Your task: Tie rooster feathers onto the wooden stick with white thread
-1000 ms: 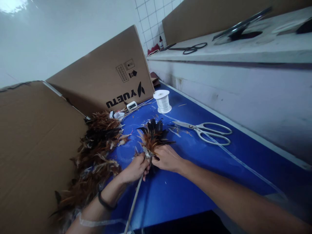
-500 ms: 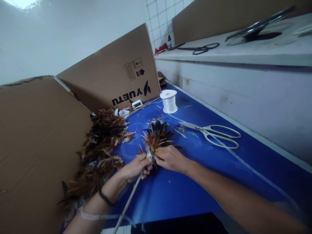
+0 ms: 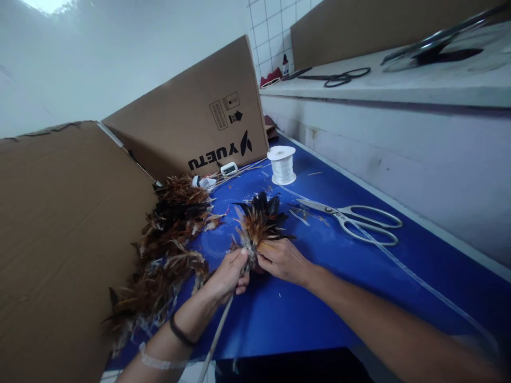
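Note:
A tuft of brown and black feathers is bound to the top of a thin pale stick over the blue table. My left hand is closed round the stick just under the feathers. My right hand pinches the feather base from the right side, its fingers closed against the bundle. Both hands touch each other at the binding point. A dark band circles my left wrist.
A long heap of loose brown feathers lies left of my hands, against cardboard sheets. White-handled scissors and a white spool of thread lie beyond. A clear strip runs along the table. Black scissors rest on the upper ledge.
My hands and the feather tuft stayed together on the stick, my left hand's fingers shifting slightly at the binding. The view drifted, sliding everything a little to the right.

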Tool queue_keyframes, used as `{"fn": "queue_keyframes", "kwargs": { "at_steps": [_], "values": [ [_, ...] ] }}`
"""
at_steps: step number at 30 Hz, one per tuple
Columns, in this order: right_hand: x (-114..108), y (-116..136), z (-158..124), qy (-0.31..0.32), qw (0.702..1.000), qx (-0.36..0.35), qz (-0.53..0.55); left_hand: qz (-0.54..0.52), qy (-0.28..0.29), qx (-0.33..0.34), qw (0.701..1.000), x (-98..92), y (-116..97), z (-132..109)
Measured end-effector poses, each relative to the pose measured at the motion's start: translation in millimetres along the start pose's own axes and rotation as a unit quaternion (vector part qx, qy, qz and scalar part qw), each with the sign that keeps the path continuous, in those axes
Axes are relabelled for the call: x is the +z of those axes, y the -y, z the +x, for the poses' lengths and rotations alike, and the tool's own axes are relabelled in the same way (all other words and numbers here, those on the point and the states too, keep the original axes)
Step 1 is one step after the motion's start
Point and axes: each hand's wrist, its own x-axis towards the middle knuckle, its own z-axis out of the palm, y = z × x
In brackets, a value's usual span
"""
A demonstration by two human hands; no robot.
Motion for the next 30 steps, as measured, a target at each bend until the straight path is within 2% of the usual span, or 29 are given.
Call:
{"fn": "queue_keyframes", "kwargs": {
  "at_steps": [3,8,15,21,26,30],
  "values": [
    [-2.7,1.9,1.8,-0.009,1.000,0.006,0.007,-0.027,-0.020,-0.002,0.999,2.2,-0.3,-0.4],
    [-4.5,3.1,2.3,-0.015,1.000,0.011,0.008,-0.098,-0.021,-0.025,0.995,2.4,-5.4,-1.5],
    [-2.1,2.2,0.4,-0.018,0.999,0.036,0.031,-0.163,0.007,-0.033,0.986,-2.1,-5.2,2.2],
    [-1.6,3.5,0.9,-0.017,0.992,0.094,0.082,-0.172,0.021,-0.037,0.984,-3.9,-4.8,3.9],
    [1.4,5.7,1.4,-0.016,0.968,0.188,0.164,-0.166,0.003,-0.012,0.986,-2.0,-2.2,6.5],
    [7.6,5.6,1.5,-0.004,0.915,0.318,0.248,-0.131,-0.029,0.011,0.991,2.1,1.1,8.9]
  ]
}}
